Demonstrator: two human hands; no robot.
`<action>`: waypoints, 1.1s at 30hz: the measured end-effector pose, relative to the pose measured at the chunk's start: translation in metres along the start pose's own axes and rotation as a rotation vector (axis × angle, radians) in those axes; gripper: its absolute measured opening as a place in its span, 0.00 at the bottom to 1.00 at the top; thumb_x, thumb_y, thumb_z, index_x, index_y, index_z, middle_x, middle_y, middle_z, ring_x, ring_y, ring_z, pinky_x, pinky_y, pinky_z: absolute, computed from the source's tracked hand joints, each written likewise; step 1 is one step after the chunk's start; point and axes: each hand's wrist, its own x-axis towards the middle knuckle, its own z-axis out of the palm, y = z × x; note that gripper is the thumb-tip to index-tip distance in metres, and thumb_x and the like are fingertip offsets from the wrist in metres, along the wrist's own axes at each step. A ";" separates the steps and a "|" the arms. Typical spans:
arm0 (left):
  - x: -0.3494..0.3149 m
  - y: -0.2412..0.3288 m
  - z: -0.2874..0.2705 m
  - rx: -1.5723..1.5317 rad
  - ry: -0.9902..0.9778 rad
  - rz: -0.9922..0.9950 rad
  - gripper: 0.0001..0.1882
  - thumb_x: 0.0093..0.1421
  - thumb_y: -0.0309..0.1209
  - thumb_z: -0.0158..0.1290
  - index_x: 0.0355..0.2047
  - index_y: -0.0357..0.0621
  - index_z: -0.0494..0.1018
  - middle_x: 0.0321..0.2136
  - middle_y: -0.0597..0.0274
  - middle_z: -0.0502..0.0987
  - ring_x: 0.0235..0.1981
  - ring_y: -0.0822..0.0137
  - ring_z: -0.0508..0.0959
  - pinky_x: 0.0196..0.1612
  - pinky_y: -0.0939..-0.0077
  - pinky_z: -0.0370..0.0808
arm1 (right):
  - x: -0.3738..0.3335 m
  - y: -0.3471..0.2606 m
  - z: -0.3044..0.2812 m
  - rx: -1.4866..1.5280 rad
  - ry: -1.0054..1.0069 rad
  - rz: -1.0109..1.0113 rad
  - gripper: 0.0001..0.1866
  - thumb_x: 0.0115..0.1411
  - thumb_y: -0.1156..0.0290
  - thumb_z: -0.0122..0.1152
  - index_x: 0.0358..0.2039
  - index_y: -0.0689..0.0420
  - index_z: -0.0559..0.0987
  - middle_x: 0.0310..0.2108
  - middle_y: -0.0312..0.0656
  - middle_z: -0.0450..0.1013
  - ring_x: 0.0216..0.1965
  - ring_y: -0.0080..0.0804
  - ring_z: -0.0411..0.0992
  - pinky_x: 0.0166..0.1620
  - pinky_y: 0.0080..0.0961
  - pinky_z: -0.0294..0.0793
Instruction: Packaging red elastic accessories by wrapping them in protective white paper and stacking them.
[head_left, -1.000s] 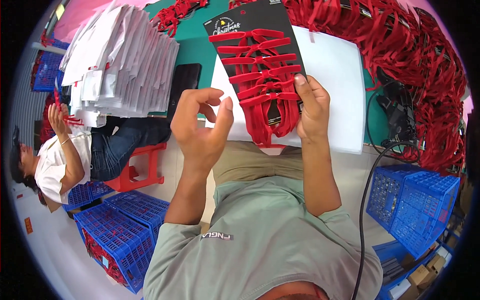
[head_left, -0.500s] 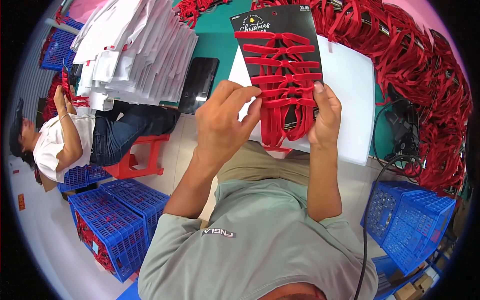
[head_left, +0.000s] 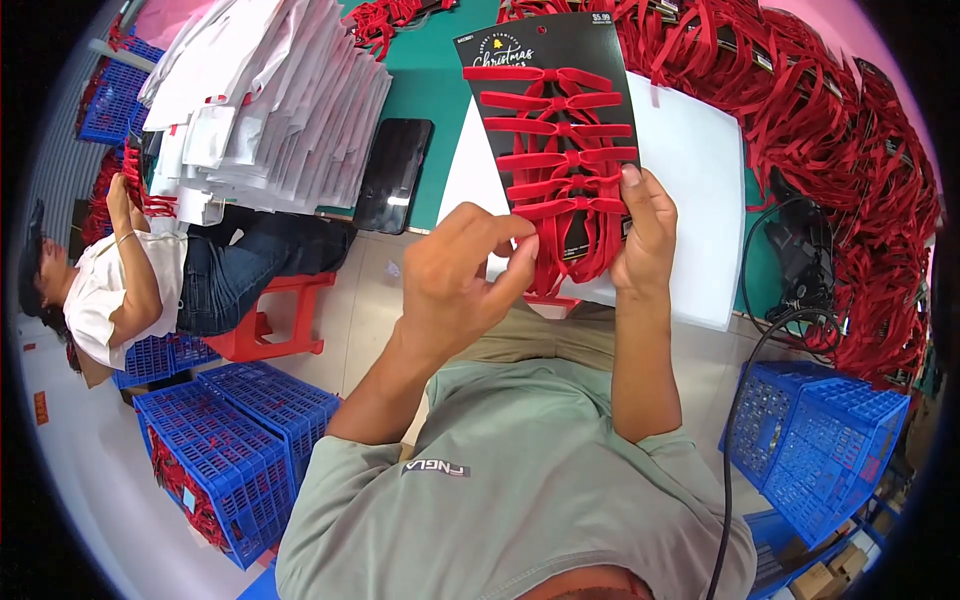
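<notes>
A black card of red ribbon bows [head_left: 571,130] is held up over the table, its bows stacked in a column with long tails hanging at the bottom. My right hand [head_left: 645,225] grips the card's lower right edge, thumb on the front. At the lower left side, my left hand [head_left: 460,275] has its thumb and forefinger pinched together on red ribbon by the lowest bow. Its other fingers are curled in, and the exact bit of ribbon between the tips is partly hidden.
A white sheet [head_left: 690,200] lies on the green table under the card. Left of it are a dark phone [head_left: 393,175] and a tall stack of white packets [head_left: 260,110]. Carded red ribbons [head_left: 870,220] heap at right beside a black cable [head_left: 733,450]. Blue crates [head_left: 220,440] flank me; a seated person [head_left: 125,270] works at left.
My left hand has moved down and slightly right, from the second-lowest bow to beside the lowest one, and its thumb and forefinger have closed together. The card has shifted slightly left in my right hand.
</notes>
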 end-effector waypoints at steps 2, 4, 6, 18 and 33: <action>-0.004 0.003 0.001 0.023 -0.015 0.005 0.11 0.50 0.20 0.62 0.36 0.43 0.81 0.24 0.64 0.76 0.16 0.76 0.70 0.18 0.82 0.63 | 0.000 0.000 0.000 -0.001 0.007 0.000 0.15 0.69 0.66 0.55 0.46 0.65 0.77 0.40 0.43 0.79 0.38 0.24 0.77 0.45 0.24 0.77; -0.005 0.006 0.003 0.070 -0.045 0.015 0.13 0.51 0.21 0.62 0.38 0.44 0.81 0.23 0.64 0.75 0.17 0.74 0.71 0.18 0.80 0.64 | 0.000 0.000 -0.001 0.015 -0.002 0.002 0.15 0.69 0.65 0.55 0.46 0.65 0.77 0.39 0.43 0.79 0.38 0.25 0.77 0.45 0.24 0.77; -0.008 0.004 0.007 0.099 -0.065 0.009 0.14 0.51 0.21 0.63 0.39 0.44 0.81 0.22 0.64 0.74 0.17 0.73 0.72 0.19 0.79 0.65 | 0.001 0.000 0.000 0.023 -0.006 0.001 0.15 0.69 0.65 0.55 0.46 0.65 0.77 0.39 0.42 0.79 0.38 0.25 0.77 0.45 0.23 0.77; -0.016 0.008 0.007 0.133 -0.183 -0.018 0.13 0.53 0.24 0.63 0.41 0.45 0.81 0.21 0.63 0.74 0.17 0.70 0.73 0.20 0.74 0.68 | -0.002 -0.001 0.004 0.061 0.037 0.009 0.12 0.69 0.68 0.55 0.41 0.65 0.79 0.35 0.40 0.79 0.34 0.20 0.75 0.41 0.18 0.76; -0.001 -0.002 0.001 -0.012 0.048 -0.139 0.11 0.54 0.20 0.60 0.39 0.40 0.80 0.22 0.64 0.74 0.15 0.76 0.68 0.19 0.79 0.61 | 0.001 0.001 0.001 0.061 0.075 0.007 0.12 0.68 0.68 0.56 0.40 0.65 0.79 0.35 0.40 0.79 0.34 0.22 0.76 0.41 0.20 0.76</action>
